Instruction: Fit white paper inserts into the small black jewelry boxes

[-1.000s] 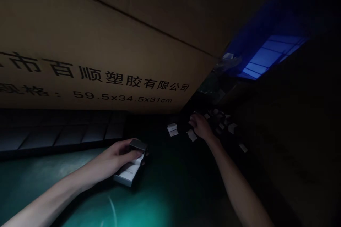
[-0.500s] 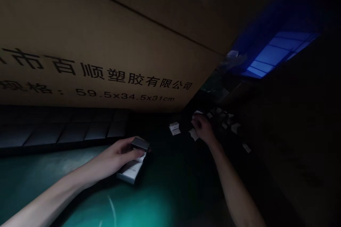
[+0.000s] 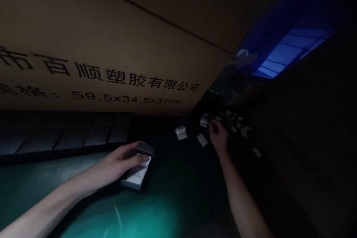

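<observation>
My left hand (image 3: 125, 158) grips a small rectangular box (image 3: 136, 173) with a white face and a dark grey end (image 3: 145, 149), its fingers wrapped over the top end. My right hand (image 3: 218, 136) lies farther off in the dim area, with its fingertips among scattered small white paper pieces (image 3: 202, 140). A small stack of white cards (image 3: 180, 132) sits left of that hand. Darkness hides whether my right fingers pinch anything.
A large cardboard carton (image 3: 97, 44) with black printed characters and dimensions fills the upper left. Below it lies a dark grey panel (image 3: 64, 135). A green surface (image 3: 41, 182) runs under my left arm. Blue light (image 3: 284, 54) glows at upper right.
My right hand has shifted slightly rightward among the paper pieces, its fingers more curled. My left hand stays on the box, and the whole view has tilted a little.
</observation>
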`<move>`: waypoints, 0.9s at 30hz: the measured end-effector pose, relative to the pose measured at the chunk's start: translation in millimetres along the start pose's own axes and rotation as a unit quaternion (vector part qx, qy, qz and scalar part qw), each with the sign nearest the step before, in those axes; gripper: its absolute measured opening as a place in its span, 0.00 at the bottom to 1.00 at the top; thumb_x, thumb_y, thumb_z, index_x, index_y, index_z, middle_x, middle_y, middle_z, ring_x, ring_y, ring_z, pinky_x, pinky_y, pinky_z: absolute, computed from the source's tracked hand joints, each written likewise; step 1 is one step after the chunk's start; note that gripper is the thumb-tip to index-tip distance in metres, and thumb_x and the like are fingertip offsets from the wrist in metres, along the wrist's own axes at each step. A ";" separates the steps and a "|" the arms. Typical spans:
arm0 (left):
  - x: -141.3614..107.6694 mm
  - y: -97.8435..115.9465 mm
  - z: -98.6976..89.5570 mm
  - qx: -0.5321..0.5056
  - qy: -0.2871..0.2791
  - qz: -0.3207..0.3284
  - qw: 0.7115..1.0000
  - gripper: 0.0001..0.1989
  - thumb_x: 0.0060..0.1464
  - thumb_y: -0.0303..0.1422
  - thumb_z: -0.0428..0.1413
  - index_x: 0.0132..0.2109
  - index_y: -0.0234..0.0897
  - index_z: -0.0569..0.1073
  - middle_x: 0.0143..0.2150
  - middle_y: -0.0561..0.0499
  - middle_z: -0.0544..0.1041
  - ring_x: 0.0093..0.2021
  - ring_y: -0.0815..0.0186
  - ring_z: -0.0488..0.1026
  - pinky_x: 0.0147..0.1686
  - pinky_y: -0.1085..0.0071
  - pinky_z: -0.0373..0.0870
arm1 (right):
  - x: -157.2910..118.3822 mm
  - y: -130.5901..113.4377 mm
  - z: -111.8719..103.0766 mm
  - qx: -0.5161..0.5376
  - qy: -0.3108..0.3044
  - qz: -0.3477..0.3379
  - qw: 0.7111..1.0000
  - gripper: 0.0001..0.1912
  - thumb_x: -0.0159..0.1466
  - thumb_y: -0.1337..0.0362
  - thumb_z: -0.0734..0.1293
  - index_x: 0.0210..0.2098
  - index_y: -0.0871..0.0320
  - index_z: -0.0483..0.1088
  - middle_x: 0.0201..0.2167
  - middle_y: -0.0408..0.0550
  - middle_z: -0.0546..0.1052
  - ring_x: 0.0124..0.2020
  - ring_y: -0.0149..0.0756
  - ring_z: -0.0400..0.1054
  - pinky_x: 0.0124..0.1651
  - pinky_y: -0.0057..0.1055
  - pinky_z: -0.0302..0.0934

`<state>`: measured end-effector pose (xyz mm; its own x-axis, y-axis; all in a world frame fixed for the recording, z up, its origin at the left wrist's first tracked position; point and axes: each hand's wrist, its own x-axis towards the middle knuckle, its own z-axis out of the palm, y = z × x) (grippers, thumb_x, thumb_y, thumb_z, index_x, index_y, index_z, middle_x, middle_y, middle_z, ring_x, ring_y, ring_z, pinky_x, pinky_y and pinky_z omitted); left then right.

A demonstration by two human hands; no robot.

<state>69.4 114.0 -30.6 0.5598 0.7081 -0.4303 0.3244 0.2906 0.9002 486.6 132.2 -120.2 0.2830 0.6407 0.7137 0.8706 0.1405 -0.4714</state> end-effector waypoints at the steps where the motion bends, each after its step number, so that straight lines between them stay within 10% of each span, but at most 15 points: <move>1: 0.2 -0.4 0.0 0.003 0.003 0.001 1.000 0.27 0.56 0.53 0.61 0.56 0.43 0.77 0.48 0.46 0.81 0.49 0.54 0.77 0.46 0.64 0.71 | 0.4 1.2 -0.2 -0.009 -0.003 -0.003 1.000 0.16 0.69 0.55 0.63 0.47 0.57 0.77 0.41 0.55 0.81 0.44 0.44 0.76 0.51 0.44 0.71; 11: -0.7 -0.4 4.7 0.004 0.018 0.030 0.999 0.23 0.57 0.52 0.61 0.49 0.39 0.79 0.37 0.49 0.79 0.34 0.63 0.73 0.33 0.71 0.65 | 5.5 2.1 4.4 -0.056 -0.089 -0.020 0.994 0.22 0.72 0.53 0.58 0.55 0.56 0.76 0.47 0.56 0.82 0.47 0.45 0.77 0.53 0.43 0.71; 19: 0.6 -9.3 -1.5 -0.028 0.003 0.022 0.999 0.27 0.58 0.50 0.61 0.60 0.44 0.74 0.51 0.46 0.80 0.49 0.58 0.77 0.45 0.68 0.72 | 18.4 -2.4 -4.1 -0.082 -0.093 -0.043 0.991 0.20 0.72 0.55 0.59 0.49 0.58 0.79 0.43 0.57 0.82 0.44 0.46 0.77 0.50 0.43 0.72; 24: 1.6 -18.8 -8.7 -0.062 0.033 -0.052 0.996 0.50 0.53 0.48 0.64 0.76 0.43 0.50 0.68 0.39 0.69 0.63 0.52 0.72 0.60 0.61 0.69 | 13.5 -71.9 -33.2 -0.054 0.011 -0.111 0.992 0.14 0.72 0.59 0.62 0.44 0.56 0.79 0.35 0.53 0.79 0.37 0.41 0.76 0.42 0.39 0.73; 27: 0.2 -17.4 -8.9 -0.050 0.024 -0.035 0.998 0.55 0.53 0.47 0.65 0.77 0.41 0.43 0.72 0.36 0.62 0.67 0.49 0.67 0.64 0.58 0.66 | 2.8 -144.8 -48.6 0.081 -0.081 -0.191 0.975 0.09 0.70 0.66 0.65 0.46 0.52 0.77 0.35 0.47 0.76 0.34 0.34 0.74 0.33 0.31 0.72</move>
<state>57.1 114.8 -45.7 0.5010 0.7132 -0.4902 0.2818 0.4012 0.8716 380.8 77.0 -24.8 -0.1275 0.6266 0.7688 0.8213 0.5013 -0.2723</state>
